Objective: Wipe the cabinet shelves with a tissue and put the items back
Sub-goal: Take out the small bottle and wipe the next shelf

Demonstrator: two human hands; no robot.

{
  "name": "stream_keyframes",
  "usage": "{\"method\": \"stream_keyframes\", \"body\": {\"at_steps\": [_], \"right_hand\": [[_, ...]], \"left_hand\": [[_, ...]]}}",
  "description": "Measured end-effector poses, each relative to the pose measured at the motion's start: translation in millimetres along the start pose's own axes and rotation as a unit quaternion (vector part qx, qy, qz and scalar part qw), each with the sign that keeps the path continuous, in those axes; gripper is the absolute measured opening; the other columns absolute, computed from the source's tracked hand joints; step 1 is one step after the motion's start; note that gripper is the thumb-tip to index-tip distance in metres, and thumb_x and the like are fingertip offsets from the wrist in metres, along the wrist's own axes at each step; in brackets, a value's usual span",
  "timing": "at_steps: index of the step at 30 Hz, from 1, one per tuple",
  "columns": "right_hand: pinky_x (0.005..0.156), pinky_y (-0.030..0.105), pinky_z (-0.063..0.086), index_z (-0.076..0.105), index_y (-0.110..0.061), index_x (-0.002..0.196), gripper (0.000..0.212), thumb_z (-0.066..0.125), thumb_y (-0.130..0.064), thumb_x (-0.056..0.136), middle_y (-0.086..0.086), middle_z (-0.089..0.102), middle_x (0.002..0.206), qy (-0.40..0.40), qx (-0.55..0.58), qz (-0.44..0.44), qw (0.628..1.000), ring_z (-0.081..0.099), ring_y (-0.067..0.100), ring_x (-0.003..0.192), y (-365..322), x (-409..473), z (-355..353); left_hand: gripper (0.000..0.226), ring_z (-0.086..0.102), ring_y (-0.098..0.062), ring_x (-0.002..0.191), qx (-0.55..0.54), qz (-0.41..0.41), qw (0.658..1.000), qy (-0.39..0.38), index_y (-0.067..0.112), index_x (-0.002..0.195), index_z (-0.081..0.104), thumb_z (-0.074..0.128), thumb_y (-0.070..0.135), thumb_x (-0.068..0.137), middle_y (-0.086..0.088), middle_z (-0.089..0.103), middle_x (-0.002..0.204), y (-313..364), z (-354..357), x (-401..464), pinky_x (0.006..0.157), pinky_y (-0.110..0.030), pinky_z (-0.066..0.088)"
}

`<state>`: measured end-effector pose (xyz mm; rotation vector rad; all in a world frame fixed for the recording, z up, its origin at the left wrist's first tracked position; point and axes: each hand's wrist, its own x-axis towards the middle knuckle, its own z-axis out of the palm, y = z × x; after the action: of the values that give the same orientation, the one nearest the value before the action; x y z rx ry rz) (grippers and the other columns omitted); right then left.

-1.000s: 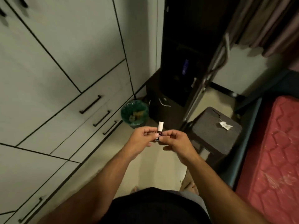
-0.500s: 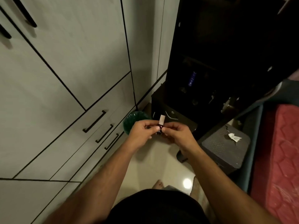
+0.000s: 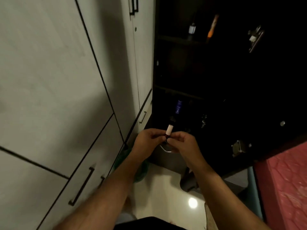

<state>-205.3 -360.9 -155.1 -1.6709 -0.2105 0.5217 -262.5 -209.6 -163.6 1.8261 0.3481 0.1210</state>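
Before the dark open cabinet (image 3: 216, 72), we pinch a small white-capped bottle (image 3: 168, 132) between left hand (image 3: 147, 140) and right hand (image 3: 181, 143), fingers clamped on its dark base; probably light, slick and breakable.

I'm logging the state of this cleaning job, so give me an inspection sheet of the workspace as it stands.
Surface: dark open cabinet; its shelves are too dim to judge for dust.
Job's things: small white-capped bottle held between both hands; purple bottle on a lower shelf; small bottle and orange tube on an upper shelf. No tissue seen.
Clutter: green bin on the floor, partly hidden by the left arm.
Grippers: left hand and right hand both pinch the small bottle.
Cables: nothing seen.
Surroundings: pale wardrobe drawers on the left, red mattress on the right.
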Motion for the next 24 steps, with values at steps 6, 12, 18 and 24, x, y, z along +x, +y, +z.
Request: {"method": "stream_keyframes", "body": {"at_steps": [6,12,18,24], "right_hand": [[0.060,0.023,0.054,0.067,-0.012,0.099,0.017,0.068,-0.003,0.085,0.002,0.072,0.087,0.099,-0.021,-0.019,0.995,0.070,0.014,0.078,-22.3,45.1,18.9],[0.058,0.022,0.054,0.068,-0.022,0.088,0.023,0.069,0.000,0.083,-0.001,0.073,0.084,0.190,-0.036,-0.047,0.980,0.069,0.010,0.076,-31.8,74.7,19.4],[0.064,0.025,0.054,0.069,-0.022,0.092,0.019,0.069,-0.004,0.084,-0.004,0.072,0.087,0.224,-0.087,-0.044,0.970,0.069,0.010,0.079,-44.7,124.3,1.6],[0.072,0.027,0.053,0.070,-0.016,0.090,0.013,0.068,-0.004,0.084,-0.002,0.070,0.087,0.240,-0.155,-0.053,0.957,0.066,0.011,0.081,-72.1,208.1,-27.7]], "left_hand": [[0.026,0.068,-0.002,0.095,0.074,0.076,0.991,-0.082,0.030,0.108,0.073,0.070,0.015,0.087,0.012,0.074,0.101,15.0,-34.0,71.1,0.093,-0.034,0.054],[0.027,0.063,0.006,0.093,0.106,0.103,0.982,-0.120,0.029,0.109,0.073,0.065,0.012,0.090,0.018,0.071,0.102,28.0,-32.8,120.5,0.090,-0.015,0.049],[0.030,0.064,-0.002,0.096,0.115,0.141,0.973,-0.142,0.025,0.114,0.072,0.059,0.008,0.093,0.011,0.071,0.106,42.0,-25.2,173.6,0.090,-0.020,0.050],[0.033,0.066,-0.020,0.093,0.087,0.091,0.980,-0.155,0.023,0.106,0.073,0.051,0.002,0.095,-0.006,0.072,0.103,58.5,-11.6,258.6,0.079,-0.026,0.054]]}}
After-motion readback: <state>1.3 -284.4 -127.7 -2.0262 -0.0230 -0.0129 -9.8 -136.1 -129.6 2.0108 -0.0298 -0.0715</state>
